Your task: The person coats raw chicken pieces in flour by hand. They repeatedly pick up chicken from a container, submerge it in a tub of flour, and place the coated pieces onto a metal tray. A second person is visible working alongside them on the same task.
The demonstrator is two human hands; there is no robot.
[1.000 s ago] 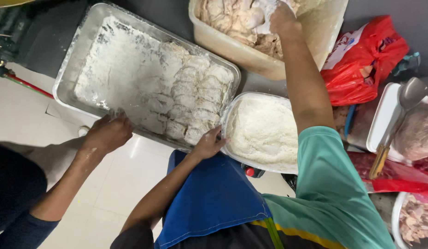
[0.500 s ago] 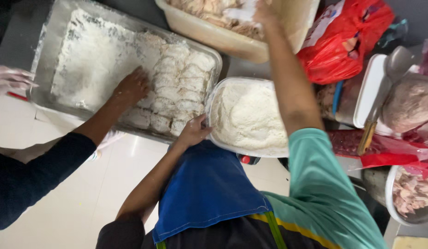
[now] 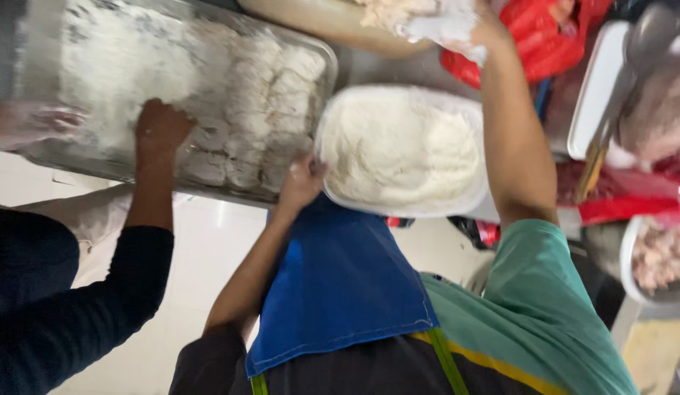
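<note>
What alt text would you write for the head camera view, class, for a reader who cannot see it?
A person's left hand grips the rim of a white tub of flour while their right hand reaches up to a beige tub of floured meat pieces. Beside them, a co-worker's hand presses into a floured metal tray of coated pieces.

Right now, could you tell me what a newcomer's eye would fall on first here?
Probably the white tub of flour at centre, with the left hand on its near rim. To its left lies a metal tray of floured pieces, where a co-worker's hand in a dark sleeve presses in. At the top the right hand, flour-coated, reaches over a beige tub beside red bags.
</note>
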